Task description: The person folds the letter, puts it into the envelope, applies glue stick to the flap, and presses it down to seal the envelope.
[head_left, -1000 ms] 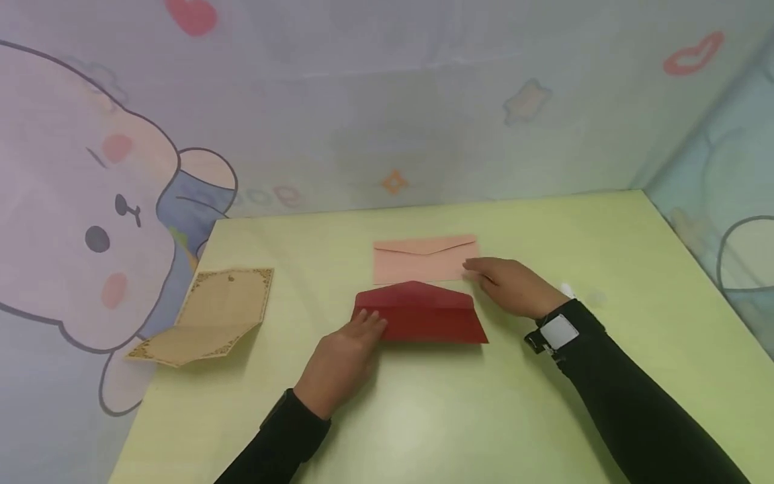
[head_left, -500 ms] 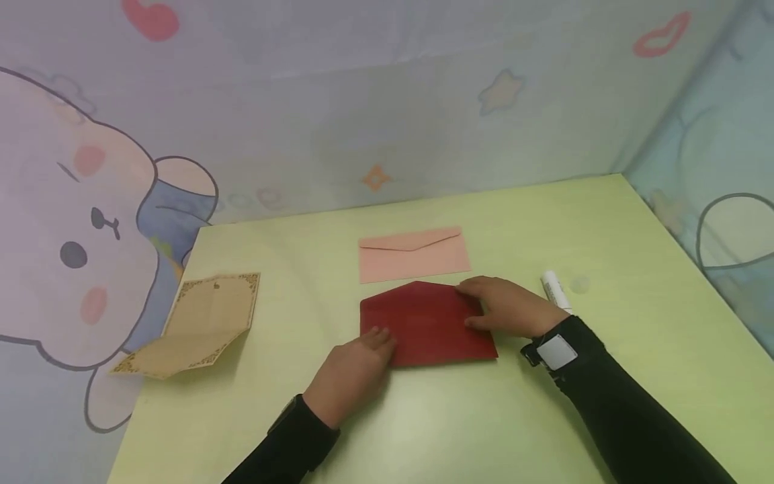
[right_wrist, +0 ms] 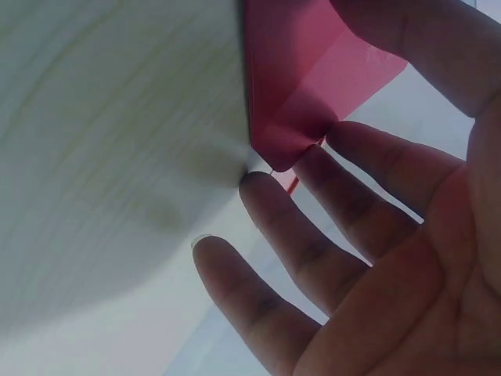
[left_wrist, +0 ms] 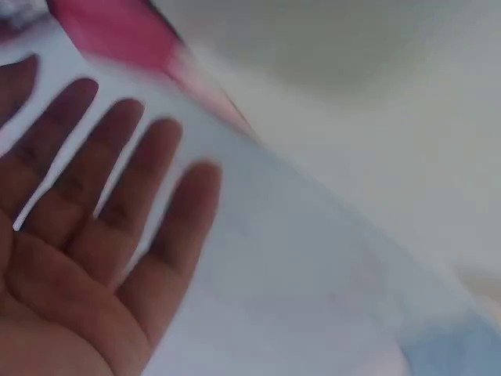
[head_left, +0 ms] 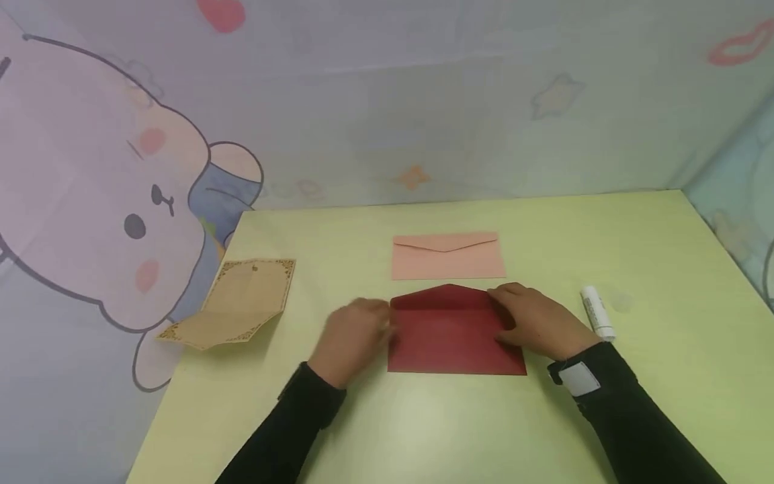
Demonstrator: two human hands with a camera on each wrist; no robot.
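A dark red envelope point(head_left: 453, 333) lies flat on the yellow-green table point(head_left: 423, 417), its flap folded down. My right hand point(head_left: 535, 319) rests on the envelope's right end with fingers straight. In the right wrist view the thumb point(right_wrist: 423, 47) lies over the red paper point(right_wrist: 301, 86) and the spread fingers point(right_wrist: 344, 196) touch its corner. My left hand point(head_left: 357, 333) is blurred at the envelope's left edge. The left wrist view shows that hand point(left_wrist: 94, 219) with straight fingers and an empty palm, a red edge point(left_wrist: 117, 31) beyond them.
A pale pink envelope point(head_left: 447, 257) lies just behind the red one. A tan folded card with a patterned border point(head_left: 238, 302) sits at the table's left edge. A white glue stick point(head_left: 597, 312) lies right of my right hand. Cartoon-printed cloth walls point(head_left: 121, 202) surround the table.
The red envelope's raised flap has come down flat. My right hand moved from the pink envelope onto the red one's right end. My left hand shifted from its lower left corner to its left edge.
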